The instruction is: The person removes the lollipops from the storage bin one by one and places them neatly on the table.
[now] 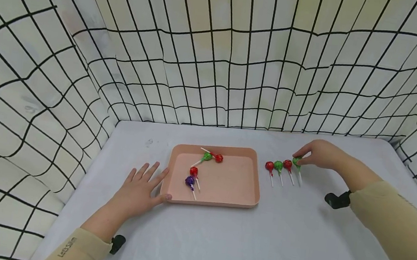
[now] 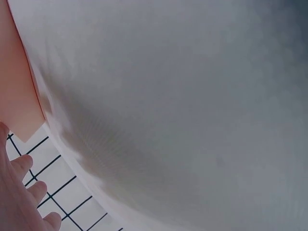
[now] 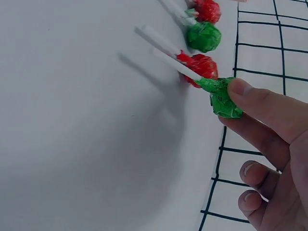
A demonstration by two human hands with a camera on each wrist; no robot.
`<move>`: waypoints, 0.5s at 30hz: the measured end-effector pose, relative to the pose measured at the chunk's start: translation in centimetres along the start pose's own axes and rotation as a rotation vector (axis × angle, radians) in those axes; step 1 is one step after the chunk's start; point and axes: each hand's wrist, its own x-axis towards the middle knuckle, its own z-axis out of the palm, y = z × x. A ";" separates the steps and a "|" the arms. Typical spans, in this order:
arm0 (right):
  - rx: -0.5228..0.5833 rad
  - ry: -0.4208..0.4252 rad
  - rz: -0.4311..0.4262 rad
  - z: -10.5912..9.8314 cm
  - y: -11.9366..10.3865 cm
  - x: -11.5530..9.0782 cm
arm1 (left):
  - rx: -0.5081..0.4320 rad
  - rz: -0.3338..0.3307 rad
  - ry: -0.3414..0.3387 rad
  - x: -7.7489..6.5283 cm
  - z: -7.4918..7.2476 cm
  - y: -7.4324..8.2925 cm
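Between thumb and forefinger, my right hand [image 1: 322,154] pinches a green lollipop [image 3: 224,100] by its wrapped head, its white stick pointing away from the palm. Right beside it, to its left in the head view, a red lollipop [image 1: 288,164], a green lollipop [image 1: 278,166] and another red lollipop [image 1: 269,166] lie in a row on the white cloth. My left hand [image 1: 138,193] spreads its fingers at the left edge of a pink tray [image 1: 229,180], thumb and forefinger touching the rim. Inside the tray lie two red lollipops, a green lollipop [image 1: 207,156] and a purple lollipop [image 1: 190,181].
A white cloth [image 1: 210,243] covers the table. White walls with a black grid [image 1: 248,57] rise behind it and at both sides, close to the table's far edge. The tray stands between the hands, left of the lollipop row.
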 end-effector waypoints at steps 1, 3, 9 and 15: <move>0.003 -0.003 0.003 0.1 0.1 0.1 | -0.001 0.000 0.000 0.0 0.0 0.0; 0.008 -0.006 0.005 0.3 0.3 0.2 | -0.005 -0.001 -0.002 0.0 0.1 0.0; 0.032 -0.016 0.023 0.8 1.0 0.7 | -0.010 -0.003 0.000 0.1 0.2 -0.1; 0.044 -0.024 0.040 1.4 1.5 1.1 | -0.007 -0.003 -0.004 0.2 0.4 -0.3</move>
